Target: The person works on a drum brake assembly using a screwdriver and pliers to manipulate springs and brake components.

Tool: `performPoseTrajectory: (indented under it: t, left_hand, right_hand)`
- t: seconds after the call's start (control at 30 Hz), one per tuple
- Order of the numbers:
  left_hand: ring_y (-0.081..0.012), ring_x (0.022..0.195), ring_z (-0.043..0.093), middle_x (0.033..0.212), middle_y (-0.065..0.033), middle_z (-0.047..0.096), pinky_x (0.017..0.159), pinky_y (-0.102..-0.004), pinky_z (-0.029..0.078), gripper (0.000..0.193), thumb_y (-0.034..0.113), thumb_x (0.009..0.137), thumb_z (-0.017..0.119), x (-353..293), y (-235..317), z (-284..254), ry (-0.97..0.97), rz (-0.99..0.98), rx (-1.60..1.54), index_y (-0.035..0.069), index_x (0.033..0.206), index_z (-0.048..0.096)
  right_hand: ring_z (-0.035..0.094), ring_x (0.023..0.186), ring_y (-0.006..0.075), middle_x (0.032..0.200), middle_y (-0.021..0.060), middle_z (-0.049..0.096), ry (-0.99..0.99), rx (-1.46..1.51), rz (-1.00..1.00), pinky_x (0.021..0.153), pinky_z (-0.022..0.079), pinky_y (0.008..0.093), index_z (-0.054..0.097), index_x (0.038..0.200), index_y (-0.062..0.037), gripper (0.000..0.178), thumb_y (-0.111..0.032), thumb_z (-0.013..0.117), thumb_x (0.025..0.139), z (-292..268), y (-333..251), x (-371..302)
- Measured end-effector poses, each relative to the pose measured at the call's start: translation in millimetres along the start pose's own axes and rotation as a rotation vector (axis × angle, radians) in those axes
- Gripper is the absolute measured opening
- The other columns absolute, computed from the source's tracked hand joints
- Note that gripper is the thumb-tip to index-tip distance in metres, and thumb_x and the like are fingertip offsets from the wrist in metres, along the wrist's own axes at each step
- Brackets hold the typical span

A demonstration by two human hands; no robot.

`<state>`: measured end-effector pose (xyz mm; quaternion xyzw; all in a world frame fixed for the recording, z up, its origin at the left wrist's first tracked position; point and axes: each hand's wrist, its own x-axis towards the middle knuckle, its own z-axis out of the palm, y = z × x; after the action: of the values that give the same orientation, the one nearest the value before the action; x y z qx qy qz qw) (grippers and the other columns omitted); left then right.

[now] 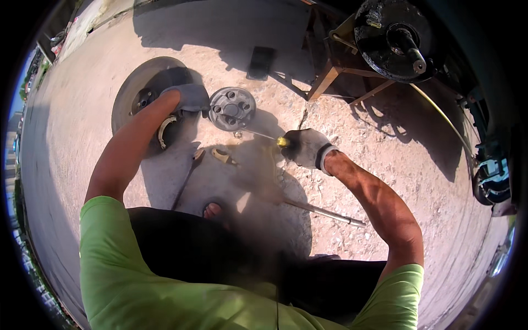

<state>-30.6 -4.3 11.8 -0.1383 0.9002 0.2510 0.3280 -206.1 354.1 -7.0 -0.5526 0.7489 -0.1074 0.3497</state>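
My left hand [191, 98], in a grey glove, is closed at the left edge of a grey metal brake drum [233, 108] with a ring of holes round its centre. Its fingertips are partly hidden. My right hand [306, 147], in a pale glove with dark patches, is wrapped round the yellow handle of a thin-shafted tool [282, 142]. The shaft runs left toward the drum's lower edge, beside a small piece [237, 134] on the ground. Dust hangs in the air below the tool and blurs what lies behind it.
Left of the drum lies a large grey wheel [124, 105] with a curved brake shoe [163, 132] by it. Nearer me are a tan curved piece [222, 156], a dark-shafted tool [188, 176] and a metal bar [324, 213]. A stand [324, 81] and black round hub assembly [385, 47] are at the far right.
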Motion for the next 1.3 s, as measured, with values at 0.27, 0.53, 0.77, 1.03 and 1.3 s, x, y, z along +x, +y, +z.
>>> performPoseTrajectory:
  t: [0.27,0.53,0.77,1.03,1.3]
  left_hand:
    - [-0.0260,0.094,0.072,0.099,-0.0141,0.074,0.082,-0.0378,0.057,0.028,0.030,0.103,0.065,-65,172,-60,0.457,0.494,-0.105,0.007,0.106,0.079]
    - [-0.0253,0.087,0.071,0.107,-0.0116,0.073,0.074,-0.0396,0.055,0.025,0.027,0.104,0.059,-65,307,-80,0.555,0.249,-0.166,0.014,0.116,0.077]
    - [-0.0212,0.089,0.070,0.104,-0.0084,0.073,0.075,-0.0382,0.053,0.022,0.024,0.102,0.060,-47,320,-95,0.869,0.487,0.377,0.016,0.111,0.079]
    - [-0.0216,0.082,0.066,0.091,-0.0077,0.072,0.078,-0.0351,0.051,0.031,0.039,0.099,0.064,-32,334,-81,0.823,0.364,-0.147,0.014,0.105,0.080]
    - [-0.0162,0.066,0.068,0.070,-0.0085,0.072,0.070,-0.0330,0.055,0.032,0.033,0.105,0.058,-19,339,-69,0.877,0.450,-0.385,0.008,0.106,0.078]
  right_hand:
    - [0.067,0.062,0.0098,0.080,0.0070,0.074,0.191,0.900,0.147,0.058,0.051,0.0215,0.069,0.130,-0.0027,0.038,-0.030,0.053,0.109,-83,-1,-117]
    - [0.069,0.069,0.0123,0.084,0.0114,0.073,0.170,1.026,0.212,0.062,0.057,0.0265,0.069,0.120,0.0051,0.035,-0.024,0.065,0.102,-86,14,-155]
    - [0.071,0.075,0.0129,0.086,0.0104,0.073,0.216,1.041,0.209,0.063,0.058,0.0267,0.069,0.122,0.0039,0.033,-0.023,0.065,0.103,-77,32,-178]
    - [0.072,0.077,0.0133,0.092,0.0102,0.073,0.234,1.057,0.194,0.065,0.059,0.0266,0.071,0.122,0.0026,0.031,-0.020,0.064,0.103,-78,36,-184]
    - [0.072,0.075,0.0133,0.088,0.0098,0.074,0.211,1.024,0.212,0.064,0.059,0.0265,0.071,0.121,0.0011,0.030,-0.022,0.064,0.103,-81,28,-178]
